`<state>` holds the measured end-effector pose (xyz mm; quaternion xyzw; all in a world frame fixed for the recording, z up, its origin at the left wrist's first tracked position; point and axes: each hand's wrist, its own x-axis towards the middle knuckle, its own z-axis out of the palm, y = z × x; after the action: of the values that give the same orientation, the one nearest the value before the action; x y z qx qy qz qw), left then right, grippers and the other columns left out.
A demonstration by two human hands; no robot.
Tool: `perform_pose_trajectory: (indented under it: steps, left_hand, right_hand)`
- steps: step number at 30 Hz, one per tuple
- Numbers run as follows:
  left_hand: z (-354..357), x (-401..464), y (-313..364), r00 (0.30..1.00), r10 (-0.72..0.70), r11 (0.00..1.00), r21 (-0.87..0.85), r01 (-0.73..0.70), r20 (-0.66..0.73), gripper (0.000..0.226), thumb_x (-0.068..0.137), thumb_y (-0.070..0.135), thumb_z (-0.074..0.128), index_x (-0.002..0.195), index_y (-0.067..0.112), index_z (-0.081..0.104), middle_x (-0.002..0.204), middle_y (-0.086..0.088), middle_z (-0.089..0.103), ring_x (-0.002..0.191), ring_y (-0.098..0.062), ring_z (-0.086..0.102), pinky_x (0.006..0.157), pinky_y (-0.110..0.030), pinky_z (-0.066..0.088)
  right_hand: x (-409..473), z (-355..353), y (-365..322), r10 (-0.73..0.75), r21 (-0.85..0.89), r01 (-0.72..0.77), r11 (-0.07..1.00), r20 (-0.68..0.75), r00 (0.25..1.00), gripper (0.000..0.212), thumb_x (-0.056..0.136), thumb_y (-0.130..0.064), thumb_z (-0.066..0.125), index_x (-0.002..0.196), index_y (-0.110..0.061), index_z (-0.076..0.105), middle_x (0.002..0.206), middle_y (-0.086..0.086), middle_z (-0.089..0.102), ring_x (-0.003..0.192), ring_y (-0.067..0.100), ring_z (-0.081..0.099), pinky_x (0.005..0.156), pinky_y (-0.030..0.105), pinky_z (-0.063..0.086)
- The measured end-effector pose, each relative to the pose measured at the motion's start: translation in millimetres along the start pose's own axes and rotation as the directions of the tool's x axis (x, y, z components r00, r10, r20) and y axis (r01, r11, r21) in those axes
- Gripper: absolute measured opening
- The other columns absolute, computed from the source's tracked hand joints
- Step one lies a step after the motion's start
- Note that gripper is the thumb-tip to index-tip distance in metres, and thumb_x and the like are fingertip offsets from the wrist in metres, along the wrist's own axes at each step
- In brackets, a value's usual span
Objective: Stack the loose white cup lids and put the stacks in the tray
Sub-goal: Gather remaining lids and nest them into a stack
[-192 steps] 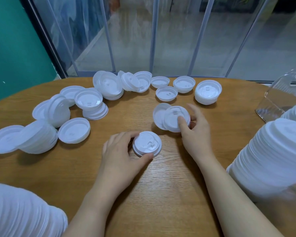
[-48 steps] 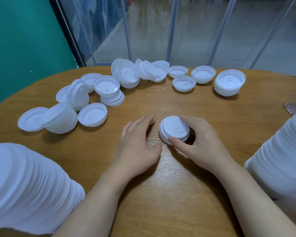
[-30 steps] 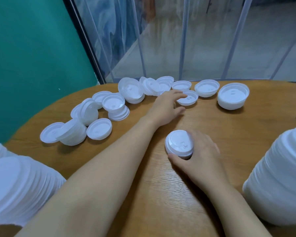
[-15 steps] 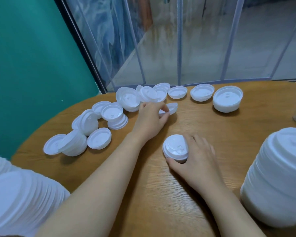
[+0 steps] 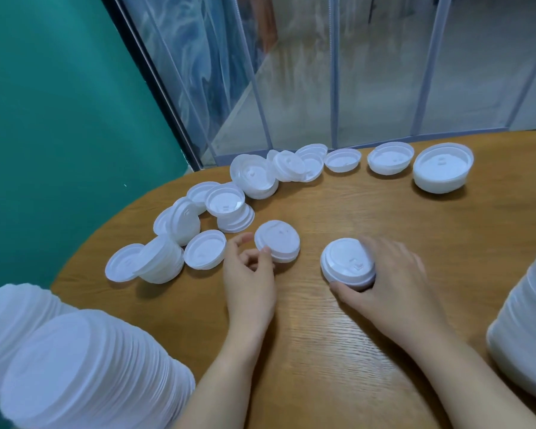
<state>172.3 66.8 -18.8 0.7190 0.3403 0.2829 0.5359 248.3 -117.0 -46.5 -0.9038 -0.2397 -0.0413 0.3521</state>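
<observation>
Lids (image 5: 167, 258) lie loose on the left of my wooden table (image 5: 338, 351). My left hand (image 5: 249, 280) pinches a small lid stack (image 5: 277, 245) between thumb and fingers, forearm reaching in from below. My right hand (image 5: 393, 286) curls around a second stack (image 5: 347, 264), thumb in front. A green wall (image 5: 59, 119) and clear curtain strips (image 5: 322, 72) stand beyond.

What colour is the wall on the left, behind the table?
Teal green wall, plain with no pattern; the head view shows it.
</observation>
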Motion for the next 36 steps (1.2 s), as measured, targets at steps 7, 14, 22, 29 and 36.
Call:
perform_pose_trajectory:
  steps: [7,14,22,29,36]
  left_hand:
    - [-1.4,-14.5,-8.7,0.981,0.102,0.921,0.356,-0.157,0.168,0.043,0.109,0.022,0.038,0.15,0.022,0.05,0.142,0.011,0.058,0.137,-0.012,0.048,0.119,-0.037,0.034]
    - [-0.8,-13.6,-12.4,0.95,0.107,0.788,0.557,-0.261,0.295,0.076,0.076,0.074,0.063,0.142,0.041,0.045,0.122,0.019,0.051,0.12,-0.008,0.044,0.104,-0.026,0.025]
    - [0.3,-9.9,-7.4,0.961,0.19,0.936,0.259,-0.239,0.202,0.06,0.076,0.055,0.083,0.128,0.037,0.059,0.121,0.021,0.057,0.116,-0.003,0.057,0.105,-0.04,0.049]
    - [14.2,-23.5,-2.2,0.875,0.246,0.904,0.226,-0.362,0.418,0.082,0.066,0.073,0.071,0.141,0.044,0.051,0.129,0.027,0.059,0.126,-0.001,0.05,0.103,-0.013,0.035]
    - [20.6,-18.1,-1.9,0.829,0.219,0.905,0.209,-0.369,0.515,0.057,0.07,0.062,0.074,0.123,0.059,0.054,0.125,0.044,0.052,0.126,0.011,0.047,0.115,-0.037,0.037]
  right_hand:
    - [0.5,2.1,0.2,-0.019,-0.015,0.019,1.0,-0.02,1.0,0.069,0.069,-0.052,0.083,0.128,-0.027,0.058,0.112,-0.021,0.048,0.115,0.009,0.042,0.096,0.023,0.021]
    - [2.2,2.8,4.9,-0.008,-0.035,0.008,0.999,0.01,1.0,0.081,0.066,-0.055,0.086,0.136,-0.026,0.055,0.124,-0.014,0.058,0.121,0.014,0.046,0.097,0.022,0.021]
    - [-0.1,-5.8,5.0,0.052,0.073,-0.054,0.996,0.031,0.998,0.097,0.057,-0.071,0.077,0.139,-0.03,0.047,0.125,-0.017,0.054,0.121,0.01,0.047,0.101,0.026,0.03]
    - [1.3,-7.9,9.8,0.011,-0.002,-0.011,1.0,-0.039,0.999,0.071,0.064,-0.084,0.055,0.118,-0.038,0.06,0.107,-0.021,0.055,0.108,0.004,0.046,0.094,0.026,0.03]
    - [2.3,-7.9,9.7,-0.053,0.07,0.053,0.996,-0.002,0.999,0.065,0.065,-0.076,0.06,0.122,-0.044,0.058,0.105,-0.038,0.047,0.104,-0.007,0.041,0.097,0.026,0.03]
